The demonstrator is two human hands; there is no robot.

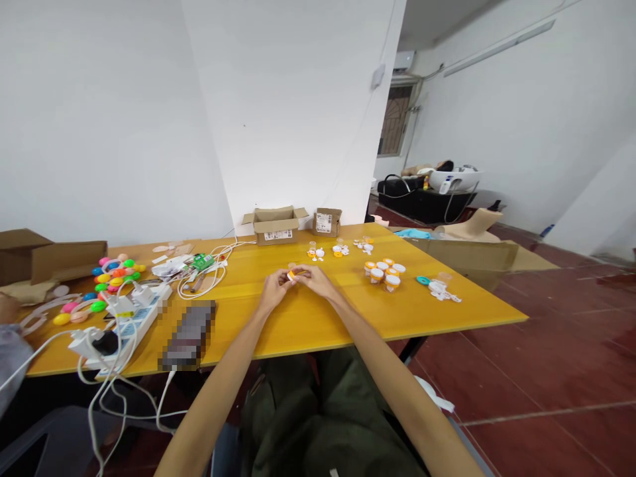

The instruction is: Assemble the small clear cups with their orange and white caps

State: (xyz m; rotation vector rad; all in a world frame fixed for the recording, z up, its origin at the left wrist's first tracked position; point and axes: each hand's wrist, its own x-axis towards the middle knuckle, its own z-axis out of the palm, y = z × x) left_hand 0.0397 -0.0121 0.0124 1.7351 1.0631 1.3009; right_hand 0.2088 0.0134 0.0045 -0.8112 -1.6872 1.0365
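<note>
Both my hands meet over the middle of the yellow table (308,321). My left hand (274,289) and my right hand (316,280) are closed together on a small orange and white container (292,273), pinched between the fingertips just above the tabletop. To the right stands a cluster of several small orange pots with white lids (384,272). Farther back lie small white and orange parts (339,250). More white parts and a teal ring (437,287) lie near the right edge.
Two open cardboard boxes (276,225) stand at the table's back by the white pillar. A power strip with cables (130,317), a blurred flat device (189,334) and bright plastic eggs (115,273) fill the left side. Another person's sleeve (8,358) shows at far left.
</note>
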